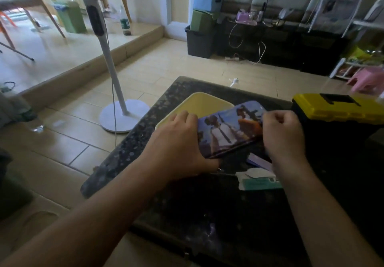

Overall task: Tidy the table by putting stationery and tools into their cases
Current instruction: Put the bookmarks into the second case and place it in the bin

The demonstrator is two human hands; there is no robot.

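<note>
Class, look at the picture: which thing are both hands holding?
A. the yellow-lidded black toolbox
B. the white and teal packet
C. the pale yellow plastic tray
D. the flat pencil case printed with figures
D: the left hand grips one end of the flat pencil case printed with figures, and the right hand pinches its other end.

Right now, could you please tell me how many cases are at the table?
2: the printed pencil case, gripped by left hand and right hand, and the yellow-lidded toolbox at the right. Others may be hidden.
</note>
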